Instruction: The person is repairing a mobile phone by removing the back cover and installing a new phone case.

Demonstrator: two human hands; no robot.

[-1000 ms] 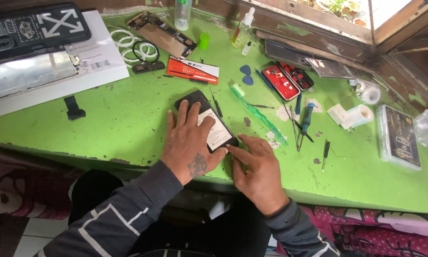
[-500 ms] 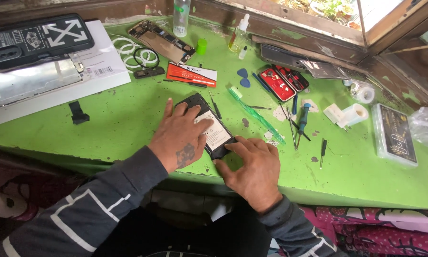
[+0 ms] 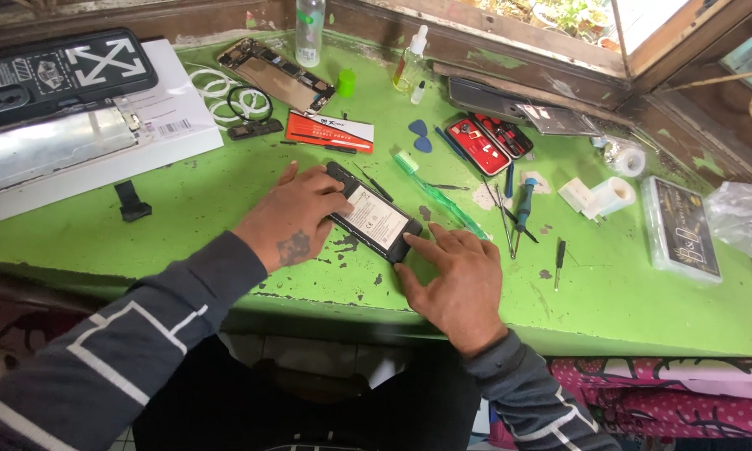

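Below a window, chipped green workbench, scattered tools.

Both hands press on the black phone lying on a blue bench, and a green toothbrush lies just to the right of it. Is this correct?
Not quite: the bench is green, not blue, as the head view shows. The rest holds: the left hand and right hand both press on the black phone, and the green toothbrush lies just to the right of it.

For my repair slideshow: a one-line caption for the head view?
Both hands, left hand and right hand, press a black phone on a cluttered green workbench.
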